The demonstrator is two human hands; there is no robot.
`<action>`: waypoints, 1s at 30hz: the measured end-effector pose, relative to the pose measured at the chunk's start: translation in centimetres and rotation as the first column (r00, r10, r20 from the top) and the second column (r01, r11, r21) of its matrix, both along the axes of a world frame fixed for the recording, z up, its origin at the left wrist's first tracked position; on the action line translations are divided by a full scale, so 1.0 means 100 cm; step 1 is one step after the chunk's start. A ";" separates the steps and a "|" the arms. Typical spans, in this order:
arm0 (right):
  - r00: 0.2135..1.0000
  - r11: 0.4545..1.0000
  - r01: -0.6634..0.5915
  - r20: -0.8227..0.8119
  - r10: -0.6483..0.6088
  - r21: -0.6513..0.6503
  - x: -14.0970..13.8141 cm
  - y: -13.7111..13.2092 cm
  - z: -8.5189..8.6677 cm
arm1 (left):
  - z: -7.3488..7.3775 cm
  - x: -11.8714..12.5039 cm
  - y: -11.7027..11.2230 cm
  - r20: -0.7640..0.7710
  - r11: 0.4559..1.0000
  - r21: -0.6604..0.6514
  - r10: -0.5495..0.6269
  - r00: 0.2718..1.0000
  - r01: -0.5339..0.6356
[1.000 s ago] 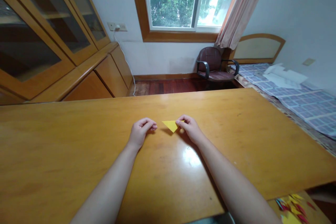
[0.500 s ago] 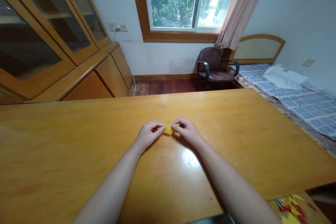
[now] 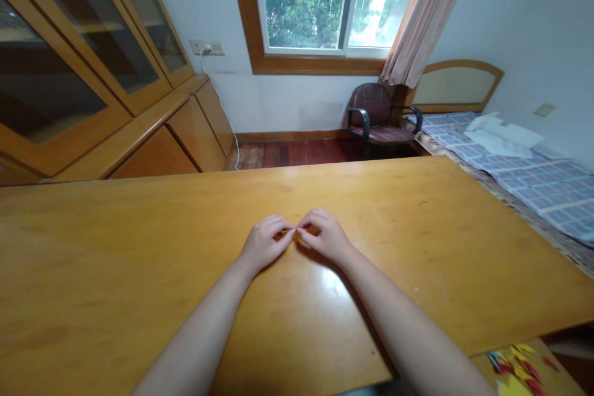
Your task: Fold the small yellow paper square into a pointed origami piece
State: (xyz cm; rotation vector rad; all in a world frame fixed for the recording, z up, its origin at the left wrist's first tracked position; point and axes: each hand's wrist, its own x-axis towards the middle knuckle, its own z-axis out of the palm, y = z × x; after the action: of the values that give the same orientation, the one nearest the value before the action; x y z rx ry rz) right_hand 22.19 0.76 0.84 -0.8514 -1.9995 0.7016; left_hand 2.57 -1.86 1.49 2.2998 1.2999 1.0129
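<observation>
My left hand (image 3: pixel 269 239) and my right hand (image 3: pixel 323 235) meet above the middle of the wooden table (image 3: pixel 139 247). Thumb and fingers of each are pinched together, and their tips touch or nearly touch. Between them is a small folded piece of yellow paper (image 3: pixel 301 237), mostly hidden by the fingers. Only slivers of its yellow show, beside the right thumb and inside the curl of the left fingers. Its present shape cannot be made out.
At the lower right, below the table's edge, several red and yellow paper pieces (image 3: pixel 520 365) lie on a lower surface. Something dark (image 3: pixel 375 388) shows at the near edge. Beyond the table stand a chair (image 3: pixel 374 111), a bed (image 3: pixel 533 167) and a glass-fronted cabinet (image 3: pixel 106 161).
My right hand has shifted slightly left, so the fingertips of both hands now come together. The yellow paper, plainly visible between them before, is now largely covered.
</observation>
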 end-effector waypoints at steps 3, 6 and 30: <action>1.000 1.000 0.011 0.013 -0.011 0.003 0.000 0.000 0.001 | 0.001 -0.001 0.000 0.016 1.000 -0.005 0.013 1.000 -0.013; 0.999 0.999 0.051 0.020 -0.051 0.003 0.004 0.002 0.002 | 0.002 -0.003 0.001 0.045 0.998 -0.016 0.062 0.997 -0.062; 1.000 0.986 -0.008 -0.020 0.004 -0.164 0.010 0.004 0.000 | -0.002 -0.005 0.003 0.167 0.989 -0.101 0.127 0.978 -0.111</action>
State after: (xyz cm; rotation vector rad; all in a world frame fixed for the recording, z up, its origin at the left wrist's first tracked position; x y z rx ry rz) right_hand 23.20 1.18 0.84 -0.9313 -1.9470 0.8847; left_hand 2.05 -1.56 1.33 2.0377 1.3957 1.1390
